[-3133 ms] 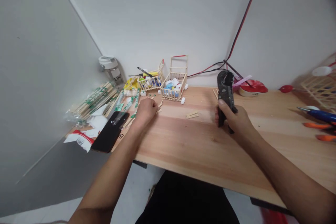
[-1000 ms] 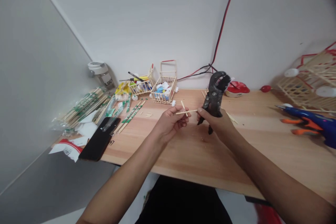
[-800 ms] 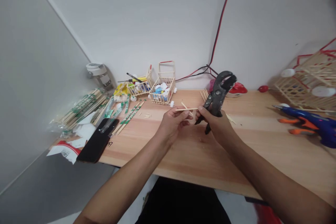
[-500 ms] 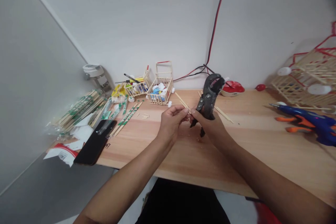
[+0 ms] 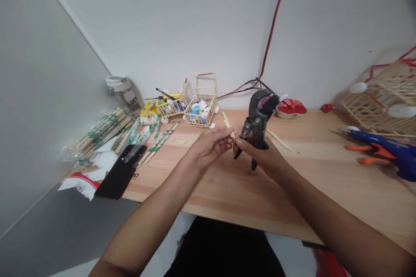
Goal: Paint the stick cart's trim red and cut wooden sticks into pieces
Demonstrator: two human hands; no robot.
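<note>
My left hand [image 5: 216, 143] pinches thin wooden sticks [image 5: 228, 124] between thumb and fingers, their tips pointing up and away. Just to the right, my right hand [image 5: 255, 149] is wrapped around a black hand cutter [image 5: 258, 117], curved jaw up and handles down. Its thumb and fingertips also meet the lower ends of the sticks, so both hands nearly touch. Further right on the wooden table [image 5: 312, 173] lie more bare sticks [image 5: 279, 140]. Several short cut pieces [image 5: 182, 140] are scattered left of my left hand.
Two small stick-built carts [image 5: 200, 112] stand by the wall. Left are a bundle of wrapped chopsticks [image 5: 100, 132], a black phone [image 5: 120, 173] and a lidded jar [image 5: 121, 93]. A blue glue gun [image 5: 383, 147], a red-topped container [image 5: 291, 109] and larger stick baskets [image 5: 386, 91] occupy the right.
My left hand has shifted its hold, its fingers now more curled; the sticks stand steeper and show less length. The cutter stays in my right hand. The view has moved slightly.
</note>
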